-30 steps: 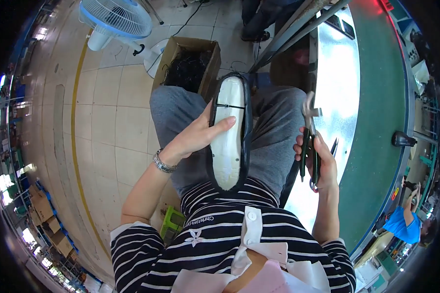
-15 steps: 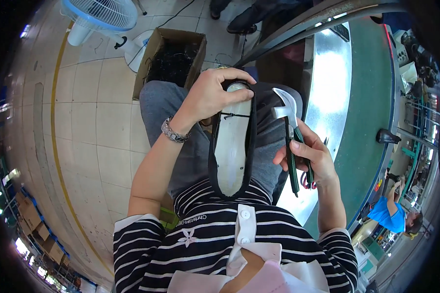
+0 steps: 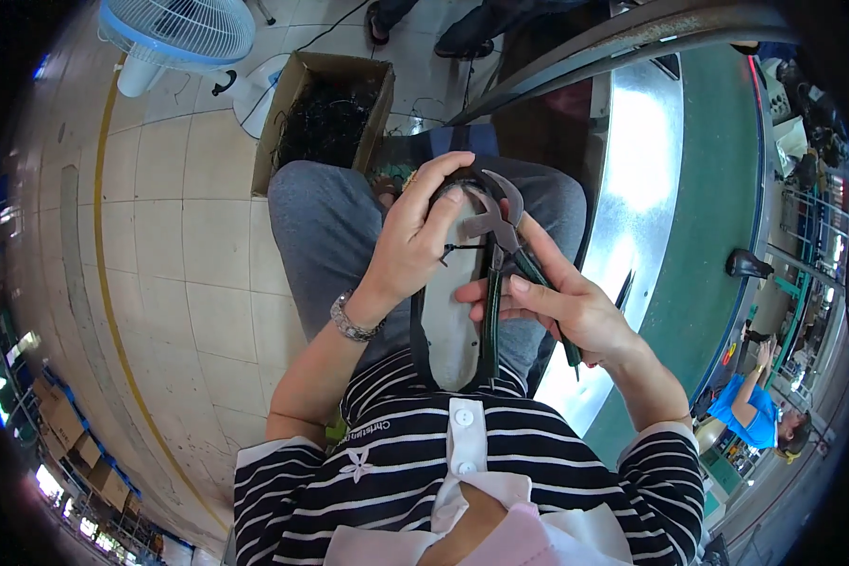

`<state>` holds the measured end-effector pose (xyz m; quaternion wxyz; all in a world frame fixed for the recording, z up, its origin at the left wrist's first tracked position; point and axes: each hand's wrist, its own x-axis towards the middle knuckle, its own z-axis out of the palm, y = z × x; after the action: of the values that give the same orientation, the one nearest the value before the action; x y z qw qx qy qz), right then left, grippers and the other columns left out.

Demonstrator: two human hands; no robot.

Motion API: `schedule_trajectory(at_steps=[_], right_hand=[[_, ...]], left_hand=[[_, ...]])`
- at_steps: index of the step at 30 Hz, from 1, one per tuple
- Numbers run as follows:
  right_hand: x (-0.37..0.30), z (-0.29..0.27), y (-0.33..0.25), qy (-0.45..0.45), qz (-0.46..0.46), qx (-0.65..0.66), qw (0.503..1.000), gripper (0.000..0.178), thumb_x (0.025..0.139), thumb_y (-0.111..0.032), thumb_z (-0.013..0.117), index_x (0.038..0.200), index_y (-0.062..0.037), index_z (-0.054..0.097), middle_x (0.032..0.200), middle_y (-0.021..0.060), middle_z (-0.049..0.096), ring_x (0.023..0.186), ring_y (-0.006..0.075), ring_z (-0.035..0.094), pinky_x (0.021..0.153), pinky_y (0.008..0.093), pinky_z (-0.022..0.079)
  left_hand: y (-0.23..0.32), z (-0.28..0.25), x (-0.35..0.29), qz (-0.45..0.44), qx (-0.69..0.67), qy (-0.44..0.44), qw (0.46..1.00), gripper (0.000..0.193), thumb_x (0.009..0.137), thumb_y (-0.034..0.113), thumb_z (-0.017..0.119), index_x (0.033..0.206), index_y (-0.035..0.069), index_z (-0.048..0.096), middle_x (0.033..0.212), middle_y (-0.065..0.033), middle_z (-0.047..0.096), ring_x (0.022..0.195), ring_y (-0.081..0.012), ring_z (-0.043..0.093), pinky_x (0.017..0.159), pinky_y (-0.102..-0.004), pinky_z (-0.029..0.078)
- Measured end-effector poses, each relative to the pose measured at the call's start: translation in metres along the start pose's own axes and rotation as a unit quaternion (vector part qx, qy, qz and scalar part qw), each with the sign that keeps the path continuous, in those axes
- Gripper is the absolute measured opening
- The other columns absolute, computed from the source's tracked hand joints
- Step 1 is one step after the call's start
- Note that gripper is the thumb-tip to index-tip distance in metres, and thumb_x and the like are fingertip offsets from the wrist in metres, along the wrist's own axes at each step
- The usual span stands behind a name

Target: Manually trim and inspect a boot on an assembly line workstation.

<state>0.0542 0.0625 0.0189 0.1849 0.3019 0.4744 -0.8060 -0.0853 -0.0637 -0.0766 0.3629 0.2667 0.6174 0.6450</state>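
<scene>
As we look down past our striped shirt, a black shoe lies pale underside up over our lap, its near end at the shirt front; we cannot tell whether it touches our grey trousers. Our left hand, with a metal-banded watch at the wrist, clasps the shoe's far end, thumb over the pale face and index finger along the far edge. Beside it, a thin black tie crosses the underside. Our right hand grips dark-handled pliers, handles spread apart and metal head over the shoe's far end; whether the jaws touch the shoe, we cannot tell. To our right, a shiny metal strip runs along the left edge of the green worktop. Beyond our left knee, a cardboard box with dark, stringy scraps stands on the tiled floor, and past its far left corner is a white fan with a blue rim. Farther off, beyond the worktop's right edge, we see a person in blue.
</scene>
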Motion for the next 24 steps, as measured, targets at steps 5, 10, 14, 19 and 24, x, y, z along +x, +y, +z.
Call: schedule_trajectory(at_steps=[5,10,14,19,24], right_hand=[[0.000,-0.011,-0.010,0.017,0.057,-0.021,0.998,0.069,0.098,-0.018,0.049,0.152,-0.0202,0.006,0.090,0.0098,0.061,0.087,0.0189,0.063,0.075,0.0322,0.052],[0.009,-0.023,-0.002,-0.019,-0.020,-0.158,0.987,0.066,0.099,-0.013,0.043,0.151,-0.0112,0.001,0.078,0.0049,0.054,0.065,0.0129,0.057,0.061,0.0287,0.051],[0.007,-0.015,0.023,0.036,-0.082,-0.224,0.971,0.066,0.099,-0.011,0.043,0.151,-0.0119,0.004,0.076,0.0062,0.055,0.065,0.0123,0.059,0.060,0.0284,0.051],[0.007,-0.010,0.029,0.068,-0.113,-0.246,0.960,0.065,0.098,-0.010,0.043,0.151,-0.0129,0.006,0.076,0.0088,0.058,0.064,0.0155,0.060,0.061,0.0305,0.051],[-0.004,-0.019,-0.003,0.022,-0.059,-0.339,0.939,0.064,0.098,-0.010,0.044,0.150,-0.0127,0.006,0.069,0.0086,0.058,0.060,0.0175,0.060,0.062,0.0315,0.051]], left_hand=[[-0.004,0.001,0.002,0.002,-0.013,0.008,1.000,0.034,0.091,0.010,0.045,0.121,-0.001,0.055,0.124,-0.0153,0.055,0.116,-0.0239,0.052,0.100,-0.0310,0.036],[-0.002,0.006,0.001,0.022,0.000,0.046,0.999,0.033,0.088,0.006,0.045,0.118,-0.003,0.057,0.122,-0.0164,0.058,0.115,-0.0243,0.055,0.099,-0.0307,0.038],[0.001,0.009,0.000,0.037,0.016,0.053,0.998,0.034,0.087,0.003,0.045,0.118,-0.003,0.057,0.122,-0.0160,0.058,0.115,-0.0242,0.055,0.098,-0.0305,0.039],[0.004,0.007,0.002,0.051,0.028,0.043,0.997,0.037,0.086,0.001,0.045,0.121,-0.003,0.056,0.126,-0.0147,0.058,0.118,-0.0235,0.054,0.101,-0.0295,0.037],[-0.001,-0.002,-0.002,-0.025,-0.073,0.005,0.997,0.041,0.087,0.001,0.047,0.127,-0.001,0.054,0.128,-0.0121,0.057,0.119,-0.0190,0.052,0.102,-0.0284,0.035]])
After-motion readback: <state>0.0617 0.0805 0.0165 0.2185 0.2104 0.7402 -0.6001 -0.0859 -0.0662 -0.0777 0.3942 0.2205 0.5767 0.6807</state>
